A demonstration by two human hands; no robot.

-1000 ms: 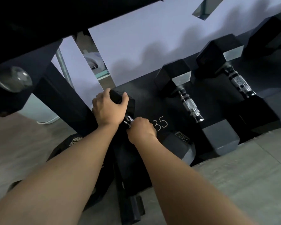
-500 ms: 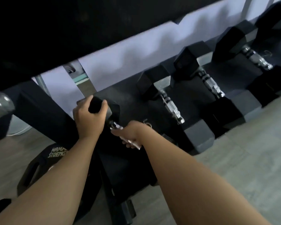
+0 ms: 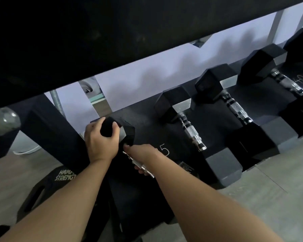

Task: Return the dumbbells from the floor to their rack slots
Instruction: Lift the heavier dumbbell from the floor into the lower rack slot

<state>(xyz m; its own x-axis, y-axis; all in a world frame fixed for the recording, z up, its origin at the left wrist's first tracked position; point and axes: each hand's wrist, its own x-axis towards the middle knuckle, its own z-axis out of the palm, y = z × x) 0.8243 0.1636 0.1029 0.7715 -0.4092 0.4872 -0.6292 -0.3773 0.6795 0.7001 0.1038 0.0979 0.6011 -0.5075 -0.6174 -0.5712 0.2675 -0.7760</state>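
I have a hex dumbbell (image 3: 128,137) in both hands at the left end of the lowest rack shelf (image 3: 147,123), its far head already over the shelf and its chrome handle (image 3: 140,165) running back toward me. My left hand (image 3: 101,142) is cupped over the top of that far head, fingers curled around the rubber edge; my right hand (image 3: 143,157) is closed around the handle, with a short length of chrome showing past the fingers. The near head is hidden under my right forearm, so I cannot say whether it rests on the shelf yet. A painted number sits on the shelf just right of my right hand, partly covered, and three more racked dumbbells (image 3: 191,130) lie in a row to the right, each angled the same way. I judge this one to be heavy and fully rigid — solid heads, a steel bar, nothing that gives. The knurled middle of the handle is the sure grip; the smooth chrome bands beside it would slide under a sweaty palm. The rubber head is grippy but too broad to close a hand around, so I treat my left hand as a guide only and keep the load on my right. Fingers must stay clear of the underside — a head settling onto the shelf would pinch hard.
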